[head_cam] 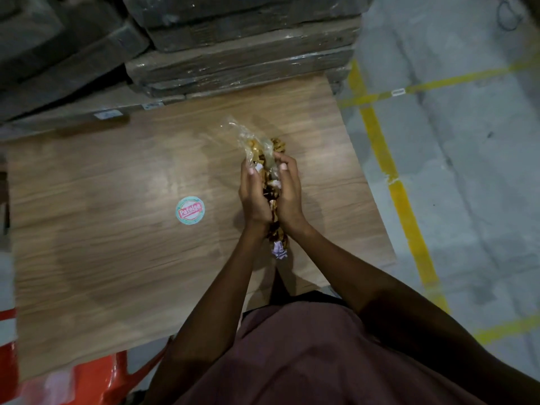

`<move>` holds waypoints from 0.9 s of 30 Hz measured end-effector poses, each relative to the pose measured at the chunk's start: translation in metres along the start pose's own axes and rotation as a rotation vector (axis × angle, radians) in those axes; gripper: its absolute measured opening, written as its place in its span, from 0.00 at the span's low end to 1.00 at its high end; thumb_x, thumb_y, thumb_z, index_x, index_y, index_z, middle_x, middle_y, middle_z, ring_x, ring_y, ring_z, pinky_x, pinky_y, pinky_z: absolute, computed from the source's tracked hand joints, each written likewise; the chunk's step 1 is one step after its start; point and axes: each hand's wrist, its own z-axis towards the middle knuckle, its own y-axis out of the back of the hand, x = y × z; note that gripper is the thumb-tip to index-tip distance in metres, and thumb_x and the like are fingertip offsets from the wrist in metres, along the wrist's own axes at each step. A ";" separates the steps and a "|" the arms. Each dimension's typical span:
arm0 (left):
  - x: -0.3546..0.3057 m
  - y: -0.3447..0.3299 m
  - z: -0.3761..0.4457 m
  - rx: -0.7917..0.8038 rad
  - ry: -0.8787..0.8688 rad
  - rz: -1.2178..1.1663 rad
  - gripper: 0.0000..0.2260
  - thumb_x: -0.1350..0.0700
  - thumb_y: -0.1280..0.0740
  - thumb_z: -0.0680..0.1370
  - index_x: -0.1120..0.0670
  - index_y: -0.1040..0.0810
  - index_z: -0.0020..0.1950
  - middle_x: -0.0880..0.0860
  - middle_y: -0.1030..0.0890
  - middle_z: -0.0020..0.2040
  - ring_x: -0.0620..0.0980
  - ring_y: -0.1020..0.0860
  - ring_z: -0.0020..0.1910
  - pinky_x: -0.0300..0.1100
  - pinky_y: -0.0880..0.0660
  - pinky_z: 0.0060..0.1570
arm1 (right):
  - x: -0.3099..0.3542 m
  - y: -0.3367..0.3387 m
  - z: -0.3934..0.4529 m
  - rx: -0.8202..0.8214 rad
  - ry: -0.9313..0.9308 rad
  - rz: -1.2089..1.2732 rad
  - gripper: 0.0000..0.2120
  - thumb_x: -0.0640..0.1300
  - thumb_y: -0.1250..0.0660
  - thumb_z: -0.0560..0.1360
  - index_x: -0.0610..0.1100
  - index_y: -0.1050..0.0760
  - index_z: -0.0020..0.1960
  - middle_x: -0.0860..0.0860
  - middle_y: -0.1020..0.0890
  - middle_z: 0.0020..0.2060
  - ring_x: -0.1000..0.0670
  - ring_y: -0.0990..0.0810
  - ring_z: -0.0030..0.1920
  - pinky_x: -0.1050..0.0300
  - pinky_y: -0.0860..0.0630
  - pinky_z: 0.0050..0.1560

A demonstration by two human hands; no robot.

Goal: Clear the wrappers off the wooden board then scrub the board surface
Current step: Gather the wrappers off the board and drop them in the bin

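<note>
A bundle of crumpled wrappers, clear plastic with yellow, brown and white scraps, is pressed between both my hands above the right part of the wooden board. My left hand grips the bundle from the left with curled fingers. From the right, my right hand holds it the same way. A white scrap hangs out below my wrists. A round teal and pink sticker lies flat on the board left of my hands.
Dark plastic-wrapped stacks stand along the board's far edge. An orange-red plastic object sits below the near left corner. Grey concrete floor with yellow painted lines runs to the right of the board.
</note>
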 end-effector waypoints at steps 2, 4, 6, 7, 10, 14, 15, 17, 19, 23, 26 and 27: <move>-0.013 0.005 -0.005 0.055 -0.041 -0.010 0.20 0.48 0.48 0.85 0.59 0.26 0.68 0.57 0.21 0.64 0.49 0.23 0.65 0.47 0.28 0.68 | 0.015 -0.003 -0.013 -0.076 0.056 0.003 0.16 0.48 0.46 0.83 0.43 0.27 0.65 0.43 0.23 0.63 0.49 0.23 0.64 0.57 0.26 0.64; -0.020 0.005 -0.008 0.102 -0.058 -0.001 0.25 0.46 0.48 0.84 0.63 0.28 0.70 0.61 0.22 0.67 0.54 0.24 0.68 0.52 0.29 0.71 | 0.026 -0.003 -0.021 -0.126 0.057 0.003 0.15 0.45 0.46 0.83 0.42 0.28 0.65 0.45 0.23 0.62 0.56 0.23 0.63 0.61 0.27 0.64; -0.031 0.006 -0.021 0.161 -0.062 -0.009 0.29 0.43 0.47 0.83 0.65 0.29 0.72 0.63 0.24 0.70 0.60 0.26 0.71 0.57 0.31 0.73 | 0.035 0.001 -0.038 -0.187 0.061 -0.025 0.16 0.45 0.47 0.83 0.40 0.28 0.66 0.46 0.23 0.62 0.63 0.24 0.60 0.66 0.28 0.62; -0.034 0.006 -0.028 0.189 -0.056 -0.017 0.30 0.43 0.47 0.83 0.65 0.30 0.73 0.63 0.25 0.71 0.59 0.27 0.73 0.56 0.32 0.74 | 0.038 0.004 -0.046 -0.218 0.069 -0.034 0.17 0.46 0.47 0.83 0.39 0.28 0.66 0.47 0.23 0.62 0.64 0.24 0.60 0.68 0.28 0.61; -0.042 0.007 -0.053 0.304 -0.050 -0.021 0.26 0.44 0.47 0.83 0.59 0.30 0.73 0.59 0.25 0.71 0.47 0.26 0.70 0.38 0.30 0.70 | 0.044 0.015 -0.071 -0.328 0.081 -0.026 0.19 0.48 0.46 0.83 0.40 0.28 0.67 0.46 0.23 0.64 0.59 0.23 0.62 0.70 0.28 0.58; -0.040 0.002 -0.088 0.478 -0.008 0.023 0.23 0.46 0.47 0.84 0.58 0.28 0.71 0.51 0.21 0.64 0.34 0.23 0.61 0.29 0.30 0.60 | 0.045 0.036 -0.107 -0.488 0.075 -0.001 0.19 0.49 0.45 0.82 0.40 0.29 0.68 0.45 0.23 0.64 0.55 0.23 0.62 0.69 0.27 0.58; -0.038 -0.002 -0.097 0.513 -0.001 0.036 0.24 0.46 0.47 0.84 0.60 0.27 0.72 0.52 0.21 0.65 0.38 0.23 0.64 0.30 0.29 0.61 | 0.046 0.043 -0.116 -0.526 0.074 -0.003 0.20 0.49 0.44 0.82 0.39 0.29 0.68 0.46 0.23 0.63 0.57 0.23 0.62 0.69 0.27 0.59; -0.034 -0.012 -0.115 0.578 0.008 0.037 0.28 0.44 0.46 0.83 0.63 0.29 0.73 0.60 0.24 0.70 0.51 0.25 0.70 0.36 0.28 0.66 | 0.048 0.060 -0.132 -0.597 0.071 -0.014 0.20 0.48 0.44 0.82 0.37 0.29 0.67 0.51 0.23 0.60 0.65 0.24 0.59 0.70 0.28 0.60; -0.031 -0.022 -0.135 0.640 0.006 0.056 0.31 0.42 0.46 0.82 0.65 0.29 0.73 0.62 0.25 0.71 0.56 0.27 0.72 0.45 0.29 0.69 | 0.050 0.078 -0.145 -0.663 0.076 -0.018 0.20 0.47 0.44 0.82 0.35 0.29 0.67 0.53 0.24 0.58 0.69 0.24 0.57 0.71 0.29 0.60; -0.029 -0.044 -0.170 0.785 0.046 0.120 0.23 0.46 0.45 0.84 0.64 0.25 0.66 0.51 0.20 0.60 0.42 0.21 0.59 0.43 0.25 0.59 | 0.047 0.114 -0.166 -0.804 0.012 0.027 0.17 0.49 0.42 0.80 0.42 0.27 0.63 0.48 0.21 0.59 0.57 0.21 0.58 0.65 0.26 0.61; -0.021 -0.063 -0.194 0.855 0.100 0.153 0.20 0.47 0.43 0.83 0.62 0.24 0.61 0.52 0.19 0.53 0.51 0.20 0.54 0.49 0.24 0.56 | 0.041 0.143 -0.180 -0.895 -0.068 0.062 0.10 0.46 0.41 0.84 0.44 0.26 0.61 0.48 0.19 0.57 0.53 0.20 0.57 0.57 0.24 0.60; -0.017 -0.071 -0.202 0.866 0.121 0.177 0.20 0.46 0.42 0.83 0.60 0.24 0.61 0.54 0.18 0.54 0.51 0.20 0.55 0.49 0.23 0.56 | 0.040 0.155 -0.184 -0.921 -0.097 0.069 0.08 0.44 0.41 0.86 0.44 0.25 0.61 0.50 0.19 0.55 0.54 0.19 0.56 0.58 0.23 0.58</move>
